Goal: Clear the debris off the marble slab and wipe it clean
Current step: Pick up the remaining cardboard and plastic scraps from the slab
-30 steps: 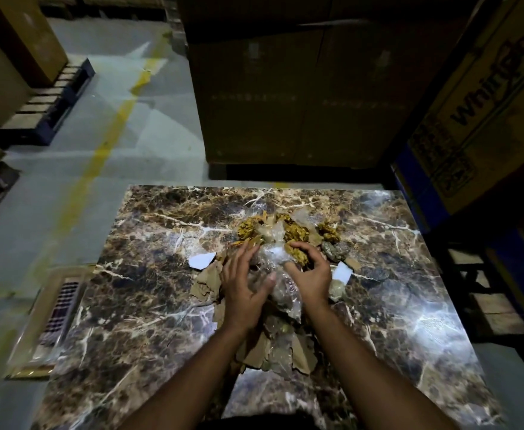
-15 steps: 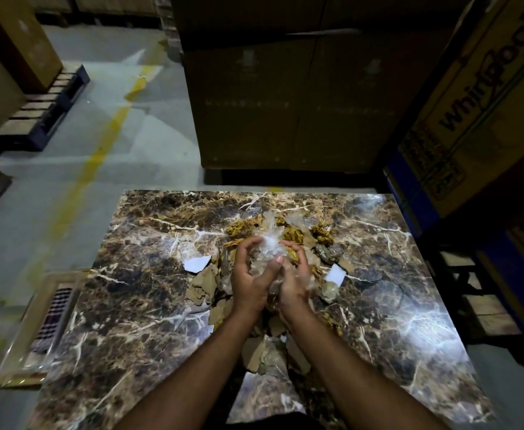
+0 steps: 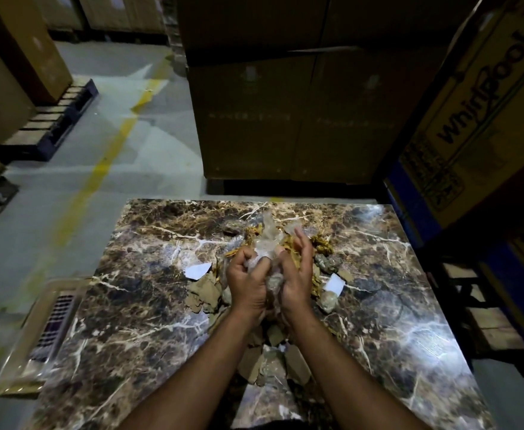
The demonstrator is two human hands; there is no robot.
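The marble slab (image 3: 149,321) is lying flat as the surface, dark brown with white veins, and is glaring with reflected light near its right edge. Off its left edge, a flat tray-like object (image 3: 46,333) with a slatted panel is sitting on the floor; what it is cannot be told.

Debris is gathering around the surface's middle. A white paper scrap (image 3: 197,270) is lying left of centre, with torn cardboard pieces (image 3: 203,294) just beside it. The left hand (image 3: 248,282) is curling its fingers into a crumpled clear plastic sheet (image 3: 267,240), its grip clamped on the plastic. The right hand (image 3: 295,274) is pressing against the same plastic from the other side, its fingers reaching up with only a slight curl, so the wad is being squeezed between the two palms. The plastic's lower part is hiding between the hands. Yellow shredded material (image 3: 322,242) is showing behind the right hand. More cardboard bits (image 3: 296,364) are lying toward the near edge, partly covered by the forearms. A second white scrap (image 3: 334,282) and a grey lump (image 3: 328,301) are resting right of centre.

Beyond the far edge, large cartons (image 3: 285,119) are standing in dim light, their print too dark to read. At the right, a box marked Whirlpool (image 3: 484,113) is being cut off by the frame.
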